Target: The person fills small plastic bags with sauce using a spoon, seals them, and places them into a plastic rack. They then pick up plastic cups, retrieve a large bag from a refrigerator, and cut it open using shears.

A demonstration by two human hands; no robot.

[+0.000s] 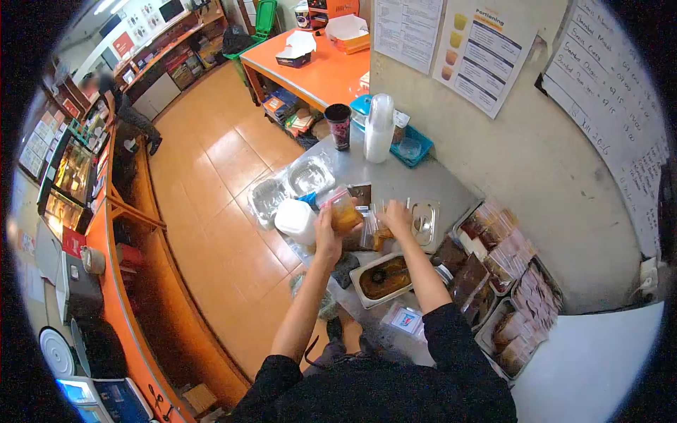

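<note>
My left hand point(328, 233) is wrapped round a clear zip bag point(345, 215) with orange-brown contents, beside a white tub point(296, 221). To its right my right hand point(396, 217) is closed at the edge of another clear bag point(381, 229); what its fingers pinch is too small to make out. Just below the hands sits a metal pan point(381, 280) of brown sauce with a round dark thing in it. A metal lid point(425, 224) lies right of my right hand. Nearer to me is a flat bag with a label point(407, 321).
Trays of filled bags point(504, 331) stand at the right. Clear containers point(310, 176), a dark cup point(338, 128) and a tall stack of clear cups point(379, 130) are at the back. A blue-green basket point(412, 146) touches the wall side. Another person point(127, 106) stands far left.
</note>
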